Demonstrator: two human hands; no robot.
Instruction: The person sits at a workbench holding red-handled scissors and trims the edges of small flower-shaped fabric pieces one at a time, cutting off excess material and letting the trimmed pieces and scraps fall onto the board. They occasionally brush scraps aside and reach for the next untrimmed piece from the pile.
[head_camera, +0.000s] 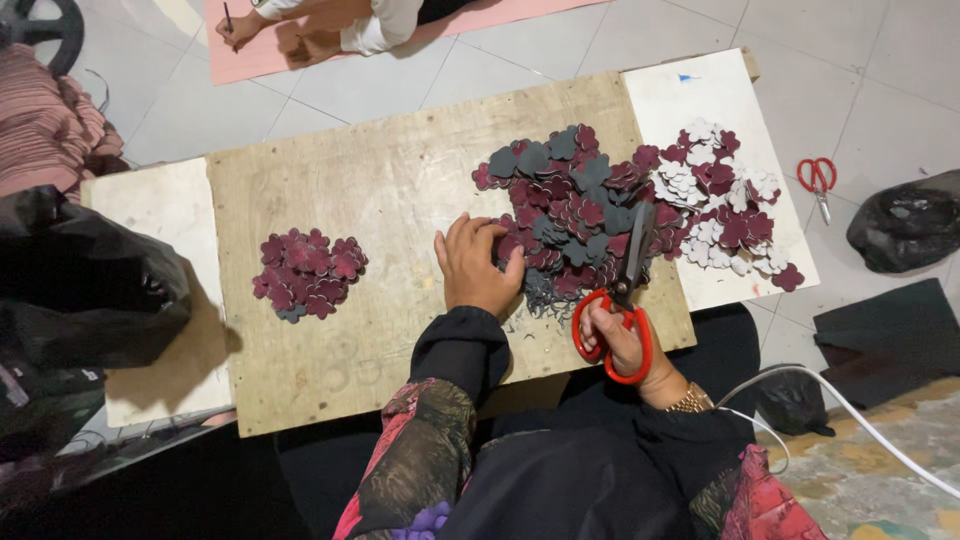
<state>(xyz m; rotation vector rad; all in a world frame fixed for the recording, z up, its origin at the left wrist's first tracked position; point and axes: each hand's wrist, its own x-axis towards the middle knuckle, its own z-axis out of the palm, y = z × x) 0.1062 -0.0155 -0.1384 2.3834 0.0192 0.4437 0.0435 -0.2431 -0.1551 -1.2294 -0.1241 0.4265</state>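
Two hands | left hand (476, 268) palm-down, fingers curled into flower cutouts (575, 210) | right hand (620, 340) fingers gripping red scissors (620, 305)

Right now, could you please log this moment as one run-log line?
left hand: on big flower-cutout pile | right hand: holds red scissors | small cutout pile: apart, on wooden board

Red-handled scissors (622, 320) in my right hand (625, 345), maroon and grey flower cut-outs (575, 205) under my left hand (478, 268), pale plywood worktop (390, 190), my black sleeves with floral pink-purple print (420, 470).
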